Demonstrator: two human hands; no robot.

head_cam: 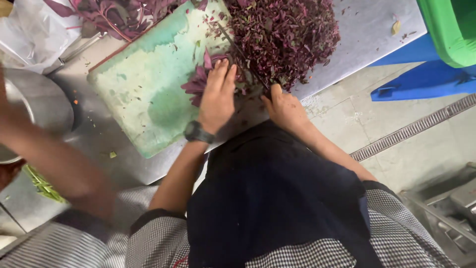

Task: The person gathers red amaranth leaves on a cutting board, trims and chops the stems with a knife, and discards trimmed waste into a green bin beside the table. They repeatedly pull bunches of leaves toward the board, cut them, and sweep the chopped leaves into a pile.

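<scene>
My left hand (218, 94), with a dark wristwatch on it, presses flat on a bunch of purple leafy stalks (197, 85) lying on a pale green cutting board (144, 84). Just to its right, my right hand (285, 110) is closed on the handle of a knife (243, 54). The thin dark blade runs up and to the left across the board. Beyond the blade lies a big heap of chopped purple leaves (285, 34). More whole purple stalks (119, 15) lie at the board's far edge.
Another person's blurred arm (54, 159) reaches in from the left over a metal bowl (34, 99). A plastic bag (29, 34) lies at the far left. Green stems (42, 186) lie on the steel table (367, 30). A green tub (451, 30), blue plastic (426, 79) and a floor drain (411, 129) are on the right.
</scene>
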